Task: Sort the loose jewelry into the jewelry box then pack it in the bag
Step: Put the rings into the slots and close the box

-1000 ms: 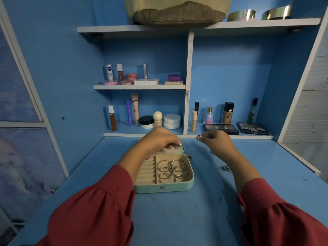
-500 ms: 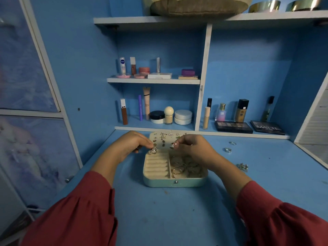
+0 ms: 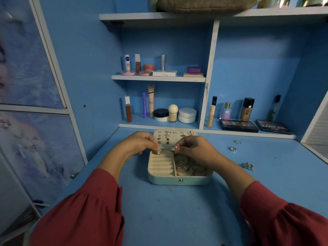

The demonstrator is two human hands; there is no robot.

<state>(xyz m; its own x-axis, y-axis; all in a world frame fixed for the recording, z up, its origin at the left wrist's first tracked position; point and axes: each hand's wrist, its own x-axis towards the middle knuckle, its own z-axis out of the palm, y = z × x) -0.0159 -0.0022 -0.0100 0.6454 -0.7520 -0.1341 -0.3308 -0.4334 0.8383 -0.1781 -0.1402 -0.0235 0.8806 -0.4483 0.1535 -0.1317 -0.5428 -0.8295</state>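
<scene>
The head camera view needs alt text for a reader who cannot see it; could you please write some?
A person's left hand and right hand each pinch a ring, the left ring and right ring, over the ring slots of an open mint jewelry box on a blue desk. Gold rings fill its right compartment, earrings line the lid, and loose rings lie on the desk to the right.

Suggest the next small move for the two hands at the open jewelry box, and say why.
Probably lower both rings into the far ring-roll slot. The left hand pinches a ring and the right hand pinches another ring right over the top of the jewelry box's ribbed left section, whose slots look empty, while the right section holds bangles.
</scene>
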